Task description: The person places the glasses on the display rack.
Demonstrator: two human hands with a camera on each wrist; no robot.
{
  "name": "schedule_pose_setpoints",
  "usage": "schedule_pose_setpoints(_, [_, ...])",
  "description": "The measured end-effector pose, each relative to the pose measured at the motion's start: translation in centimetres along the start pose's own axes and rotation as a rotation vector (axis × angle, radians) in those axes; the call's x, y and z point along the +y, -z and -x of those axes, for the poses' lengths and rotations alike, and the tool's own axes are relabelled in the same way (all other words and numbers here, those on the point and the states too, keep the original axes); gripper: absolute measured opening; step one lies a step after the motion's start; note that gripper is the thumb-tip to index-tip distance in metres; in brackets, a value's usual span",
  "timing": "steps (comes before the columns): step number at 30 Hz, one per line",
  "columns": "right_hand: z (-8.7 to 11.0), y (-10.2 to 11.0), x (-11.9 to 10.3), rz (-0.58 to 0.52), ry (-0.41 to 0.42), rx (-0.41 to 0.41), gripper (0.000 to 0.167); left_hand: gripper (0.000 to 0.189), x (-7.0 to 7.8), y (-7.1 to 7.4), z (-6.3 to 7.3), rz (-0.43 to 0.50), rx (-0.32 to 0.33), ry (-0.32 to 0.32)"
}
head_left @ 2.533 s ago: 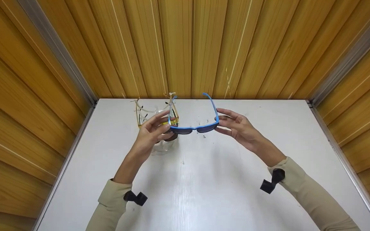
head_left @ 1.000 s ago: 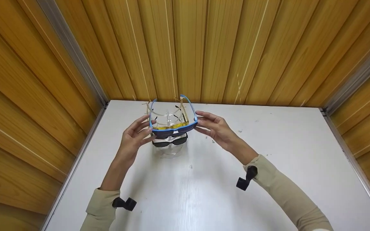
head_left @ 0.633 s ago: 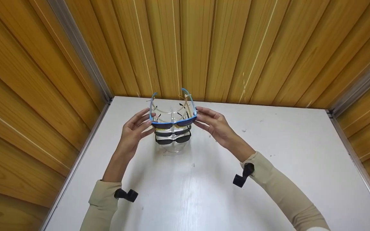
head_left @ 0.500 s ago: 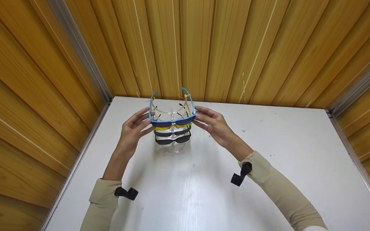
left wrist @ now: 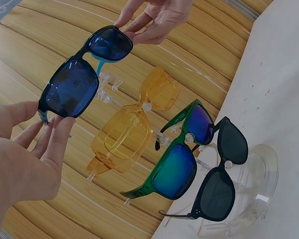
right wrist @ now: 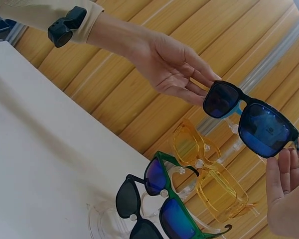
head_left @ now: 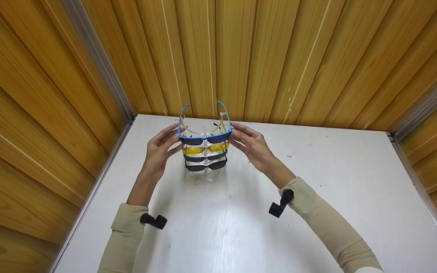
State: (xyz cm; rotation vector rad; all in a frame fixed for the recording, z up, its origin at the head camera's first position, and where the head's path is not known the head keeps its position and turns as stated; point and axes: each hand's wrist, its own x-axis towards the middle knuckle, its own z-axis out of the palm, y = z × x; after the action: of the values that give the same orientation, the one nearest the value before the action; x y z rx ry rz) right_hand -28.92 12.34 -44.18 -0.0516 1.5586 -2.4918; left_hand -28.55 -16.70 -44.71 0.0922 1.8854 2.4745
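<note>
Between them, my left hand point(head_left: 159, 149) and right hand point(head_left: 254, 146) hold blue-framed sunglasses point(head_left: 192, 141) with dark blue lenses, each pinching one side by the temple hinge. The temples are unfolded and point to the back wall. The sunglasses are at the top of a clear display stand point(left wrist: 270, 174), close in front of its uppermost pegs point(left wrist: 104, 82). Below them on the stand sit yellow transparent glasses point(left wrist: 162, 89), then green-framed mirrored sunglasses point(left wrist: 174, 172), and black sunglasses point(left wrist: 217, 196) lowest. In the head view the green frame looks dark.
The stand is on a white table point(head_left: 218, 235), toward its back edge. Wood-look panels point(head_left: 233, 57) rise behind and at both sides, with metal strips point(head_left: 101, 57) at the corners. Small specks point(head_left: 290, 156) dot the tabletop.
Both hands have carried the blue sunglasses left, from beside the stand to in front of its top. In the last half second they rose slightly, showing more of the yellow glasses below.
</note>
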Motion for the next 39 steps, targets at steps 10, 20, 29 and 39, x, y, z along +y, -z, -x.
schedule_pose_setpoints(10, [-1.0, 0.1, -0.4, -0.013, 0.042, 0.011, 0.021, 0.041, 0.1, -0.4, -1.0, 0.020, 0.012, 0.023])
schedule_pose_setpoints(20, [-1.6, -0.7, 0.1, -0.003, 0.025, 0.021, 0.017, 0.041, 0.6, 0.4, -1.1, -0.013, 0.033, 0.055])
schedule_pose_setpoints(29, [-1.7, -0.5, 0.1, 0.008, 0.014, 0.038, 0.023, 0.042, 0.5, 0.1, -1.3, -0.036, 0.051, 0.072])
schedule_pose_setpoints(39, [-1.9, -0.4, 0.3, 0.031, -0.003, 0.067, 0.032, 0.042, 0.1, 0.0, -1.7, -0.025, 0.076, 0.093])
